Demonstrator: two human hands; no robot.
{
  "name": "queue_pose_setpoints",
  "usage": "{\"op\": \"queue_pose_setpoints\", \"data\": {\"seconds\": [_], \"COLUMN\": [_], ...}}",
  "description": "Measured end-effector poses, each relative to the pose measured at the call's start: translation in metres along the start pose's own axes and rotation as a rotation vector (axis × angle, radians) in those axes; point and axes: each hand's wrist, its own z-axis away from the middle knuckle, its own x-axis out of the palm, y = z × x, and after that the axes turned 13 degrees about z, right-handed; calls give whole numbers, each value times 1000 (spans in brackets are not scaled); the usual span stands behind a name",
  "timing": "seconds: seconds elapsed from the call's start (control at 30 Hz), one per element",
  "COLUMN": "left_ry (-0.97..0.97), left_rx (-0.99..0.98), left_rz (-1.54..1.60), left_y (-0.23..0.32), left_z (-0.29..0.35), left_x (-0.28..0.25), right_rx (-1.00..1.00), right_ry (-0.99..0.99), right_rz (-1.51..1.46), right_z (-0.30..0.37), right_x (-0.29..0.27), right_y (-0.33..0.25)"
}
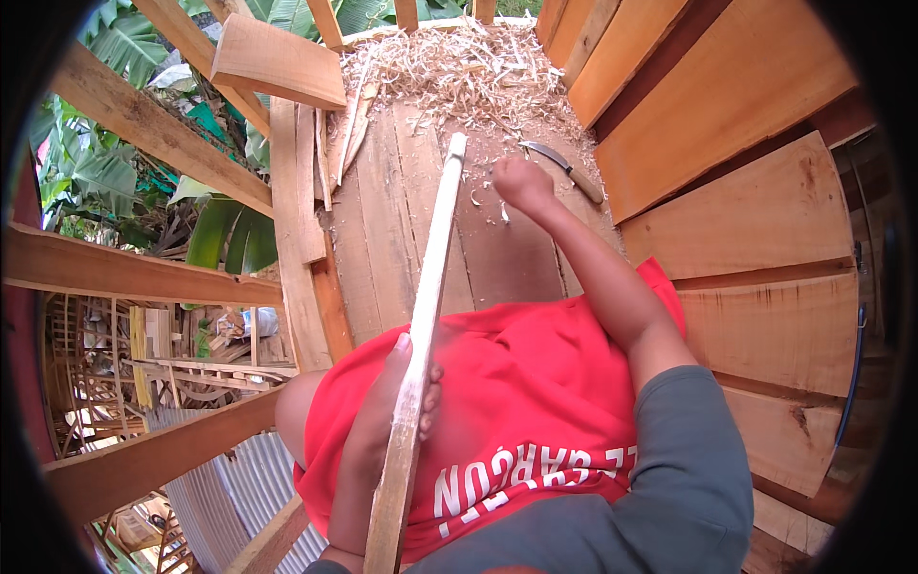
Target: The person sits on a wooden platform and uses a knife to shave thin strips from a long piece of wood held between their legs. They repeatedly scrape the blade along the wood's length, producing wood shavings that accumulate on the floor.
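Note:
A long, pale square-edged wooden stick (432, 277) slants up from my lap, its far end raised above the plank floor. My left hand (390, 397) is wrapped round its lower part, thumb along one side and fingertips showing on the other. To the right of the stick's far end, apart from it, my right hand (524, 184) is closed in a fist. Whatever may be inside that fist is hidden. Just beyond it on the floor lies a knife (581, 182) with a curved blade and wooden handle.
Curled wood shavings (459, 72) pile up at the far end of the plank floor (387, 230). A thick wooden block (277, 62) rests at the far left. Board walls (755, 220) rise on the right; open wooden rails (153, 266) run along the left.

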Motion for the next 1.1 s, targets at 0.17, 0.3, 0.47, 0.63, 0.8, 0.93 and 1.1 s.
{"op": "queue_pose_setpoints", "data": {"seconds": [0.17, 0.3, 0.47, 0.63, 0.8, 0.93, 1.1], "left_ry": [-34, -80, -92, -126, -106, -144, -163], "left_rx": [-29, -34, -30, -53, -43, -51, -39], "left_rz": [-7, 12, 18, 57, 44, 64, 63], "left_y": [9, 14, 15, 16, 17, 16, 16], "left_z": [1, -2, 2, -1, -3, -7, -8], "left_x": [-2, -10, -6, -15, -14, -16, -17], "right_rx": [-28, -377, -595, -247, -420, -809, -156], "right_ry": [-53, -405, -571, 31, -79, -502, 231], "right_rz": [98, 4, 239, -44, -138, 37, -105], "right_z": [-48, -46, -30, -48, -38, -30, -34], "right_x": [-14, -35, -22, 1, -15, 9, 7], "right_y": [95, 143, 139, 126, 99, 96, 77]}}
